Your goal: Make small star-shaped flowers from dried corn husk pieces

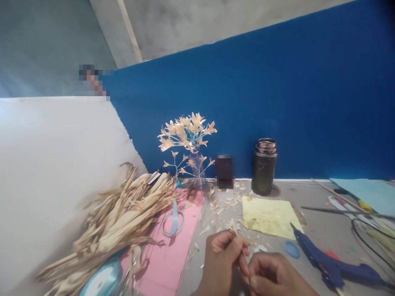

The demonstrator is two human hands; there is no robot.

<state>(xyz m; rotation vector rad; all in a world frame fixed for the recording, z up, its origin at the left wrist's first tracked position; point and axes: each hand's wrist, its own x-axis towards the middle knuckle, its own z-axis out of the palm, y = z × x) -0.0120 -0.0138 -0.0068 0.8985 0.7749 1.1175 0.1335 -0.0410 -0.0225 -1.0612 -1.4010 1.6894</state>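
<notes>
My left hand (222,255) pinches a small pale piece of dried corn husk (233,226) between thumb and fingers, its pointed tip sticking up. A thin stem runs down from it to my right hand (269,269), whose fingertips are closed on the lower end. Both hands are close together, low in the middle of the view. Husk scraps (219,206) lie scattered on the table behind them. Just beyond my right hand are a blue round lid (292,249) and a stained yellow sheet (268,216).
A blue glue gun (331,263) lies to the right, its nozzle towards the yellow sheet. Dried corn husks (123,218), pink paper (165,263) and a tape roll (173,224) are at left. Behind stand husk flowers (187,129) and a dark flask (263,170) before a blue panel (247,98).
</notes>
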